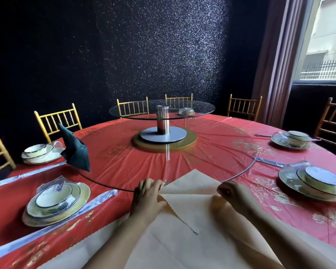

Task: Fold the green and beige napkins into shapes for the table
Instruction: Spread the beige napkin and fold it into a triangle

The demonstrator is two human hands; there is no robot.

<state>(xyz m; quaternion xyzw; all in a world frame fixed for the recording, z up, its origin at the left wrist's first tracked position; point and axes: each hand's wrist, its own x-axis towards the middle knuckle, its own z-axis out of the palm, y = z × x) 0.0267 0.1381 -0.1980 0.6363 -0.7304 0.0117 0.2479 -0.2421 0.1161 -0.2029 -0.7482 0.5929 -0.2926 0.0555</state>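
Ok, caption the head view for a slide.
Left hand and right hand hold a beige napkin; folded green napkin stands left.

Restaurant banquet room, round table (pixel 124 167) with glass turntable (pixel 231 140), wrapped place settings (pixel 54 202), gold chairs (pixel 58 123)

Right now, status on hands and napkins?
Left hand and right hand both grip beige napkin, mid-fold. Green napkin shaped, standing on glass turntable. Beige far corner overlaps turntable rim; nothing else in the way.
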